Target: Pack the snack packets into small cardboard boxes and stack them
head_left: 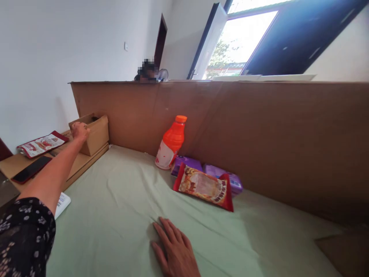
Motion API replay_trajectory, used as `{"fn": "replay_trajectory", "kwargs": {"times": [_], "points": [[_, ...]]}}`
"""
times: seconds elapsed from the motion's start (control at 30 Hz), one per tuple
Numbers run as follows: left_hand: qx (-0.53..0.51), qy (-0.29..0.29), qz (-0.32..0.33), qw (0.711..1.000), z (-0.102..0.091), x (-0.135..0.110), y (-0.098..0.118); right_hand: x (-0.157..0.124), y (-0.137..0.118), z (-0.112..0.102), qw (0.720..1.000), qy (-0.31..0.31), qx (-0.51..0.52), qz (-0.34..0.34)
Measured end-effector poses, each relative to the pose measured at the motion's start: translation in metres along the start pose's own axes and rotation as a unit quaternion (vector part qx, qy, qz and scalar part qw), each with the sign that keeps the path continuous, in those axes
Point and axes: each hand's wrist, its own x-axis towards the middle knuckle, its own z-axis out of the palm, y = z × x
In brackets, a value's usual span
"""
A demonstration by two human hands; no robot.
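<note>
A small cardboard box [99, 134] stands at the far left, on a flat cardboard piece [80, 164] and near a tall cardboard panel [259, 127]. The left hand [80, 131] is at its near corner, fingers curled; I cannot tell whether they grip the rim. A red-and-white pouch [43, 144] and a dark phone [30, 169] lie left of the box; the forearm crosses just beside the phone and partly hides a white item [62, 204]. The right hand [177, 248] rests unclenched, palm down, on pale green cloth [121, 200]. Beyond it, a red packet [206, 186] partly covers two purple packs [188, 163], with an orange bottle [173, 142] leaning beside them. The panel hides most of a person [147, 71] behind it.
</note>
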Motion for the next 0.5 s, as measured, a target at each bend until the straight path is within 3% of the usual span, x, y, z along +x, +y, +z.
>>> {"fn": "replay_trajectory", "kwargs": {"times": [0.13,0.23,0.3,0.33,0.4,0.47,0.5], "points": [[-0.035,-0.037,0.013,0.999,-0.001,-0.016,-0.005,0.003,-0.004,-0.004,1.0,-0.012,0.024,0.016],[-0.082,-0.058,0.049,0.994,-0.016,-0.056,-0.001,0.004,-0.003,-0.005,0.993,0.002,0.105,0.06],[-0.12,-0.088,0.083,0.985,-0.032,-0.094,0.006,0.006,0.001,-0.007,0.97,0.036,0.21,0.12],[-0.139,-0.108,0.102,0.979,-0.041,-0.115,0.011,0.008,0.003,-0.008,0.943,0.064,0.281,0.166],[-0.175,-0.165,0.145,0.96,-0.057,-0.161,0.024,0.013,0.01,-0.013,0.859,0.129,0.418,0.266],[-0.208,-0.219,0.183,0.936,-0.072,-0.204,0.041,0.016,0.017,-0.021,0.776,0.184,0.501,0.337],[-0.225,-0.257,0.205,0.917,-0.078,-0.224,0.05,0.017,0.02,-0.027,0.749,0.204,0.52,0.357]]}}
